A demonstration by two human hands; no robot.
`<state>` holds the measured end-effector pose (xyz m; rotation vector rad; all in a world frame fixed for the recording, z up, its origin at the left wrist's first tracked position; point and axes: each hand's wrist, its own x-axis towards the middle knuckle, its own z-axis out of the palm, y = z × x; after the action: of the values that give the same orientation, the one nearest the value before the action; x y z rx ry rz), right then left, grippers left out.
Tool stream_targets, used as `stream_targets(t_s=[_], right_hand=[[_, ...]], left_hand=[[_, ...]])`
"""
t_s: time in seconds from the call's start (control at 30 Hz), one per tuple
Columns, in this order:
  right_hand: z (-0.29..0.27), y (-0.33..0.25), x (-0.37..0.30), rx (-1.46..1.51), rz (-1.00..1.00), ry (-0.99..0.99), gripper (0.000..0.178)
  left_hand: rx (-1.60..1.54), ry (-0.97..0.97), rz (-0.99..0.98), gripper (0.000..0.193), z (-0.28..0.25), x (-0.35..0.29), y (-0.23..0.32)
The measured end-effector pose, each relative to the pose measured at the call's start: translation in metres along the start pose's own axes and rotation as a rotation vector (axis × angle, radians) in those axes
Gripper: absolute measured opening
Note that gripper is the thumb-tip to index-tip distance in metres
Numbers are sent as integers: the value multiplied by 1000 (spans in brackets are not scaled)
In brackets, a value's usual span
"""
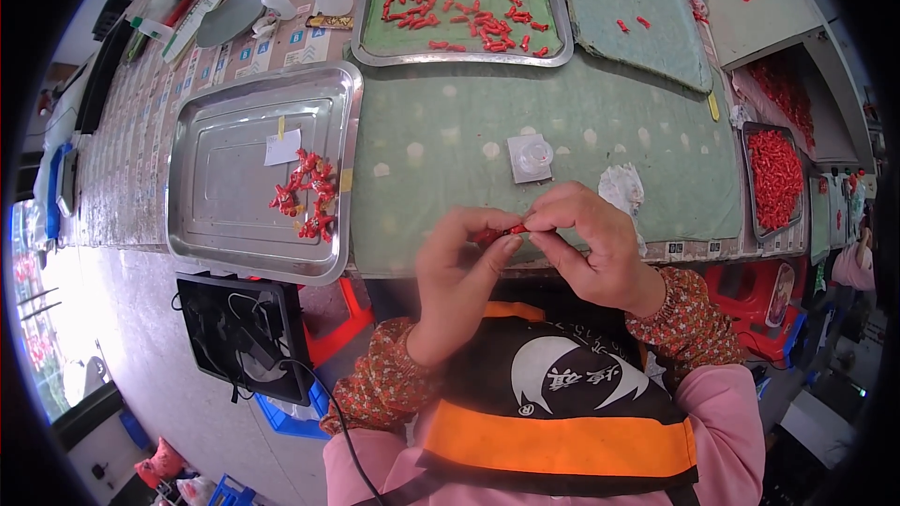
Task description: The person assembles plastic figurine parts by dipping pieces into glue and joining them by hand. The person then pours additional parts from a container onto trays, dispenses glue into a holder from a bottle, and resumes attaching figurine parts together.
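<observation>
Both hands meet over the front edge of the green-covered table. My left hand (459, 272) pinches a small red piece (489, 235) between thumb and fingers. My right hand (592, 248) has its fingertips closed on the right end of the same red work; whether that is one piece or two joined, I cannot tell. Just beyond the hands lies a small clear round dish (534, 156) on a pale square. A crumpled white cloth or tissue (622, 190) rests beyond my right hand.
At the left, a metal tray (216, 178) carries a cluster of red figures (309, 192) and a paper slip. A far tray (459, 60) with green lining holds many scattered red pieces. A green board (647, 56) bears a few. The right tray (747, 159) is heaped with red pieces (776, 178).
</observation>
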<state>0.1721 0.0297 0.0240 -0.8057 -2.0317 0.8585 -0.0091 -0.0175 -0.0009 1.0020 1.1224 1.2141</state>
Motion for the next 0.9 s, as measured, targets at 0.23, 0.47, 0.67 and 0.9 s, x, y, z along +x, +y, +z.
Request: stream_targets(t_s=[0.23,0.47,0.67,0.9], right_hand=[[4,-1,-12,524,553,37,13],[-5,-2,-2,818,886,-86,14],[-12,-2,-1,792,945,-61,10],[-21,11,10,-8,324,193,12]], left_hand=[[205,12,121,15,2,2,1],[424,10,268,16,2,2,2],[462,-27,300,18,2,3,1],[-145,-45,-143,30,-4,3,4]])
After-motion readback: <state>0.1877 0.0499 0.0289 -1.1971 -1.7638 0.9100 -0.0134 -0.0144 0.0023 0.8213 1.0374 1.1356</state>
